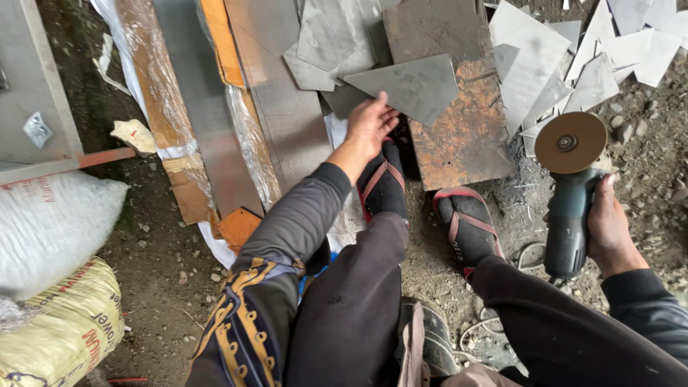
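Two hands are at work. Your left hand (369, 125) has its grip closed on the near edge of a grey, angular sheet-metal offcut (408, 86), which lies on a rusty brown steel plate (459, 136) just ahead of your sandalled feet. Your right hand (609, 229) is clenched around the body of a dark blue-green angle grinder (570, 208), its round brown disc (571, 142) facing up, well apart from the offcut. Beyond that disc, pale cut metal pieces (545, 64) lie scattered on gravelly ground (645, 158).
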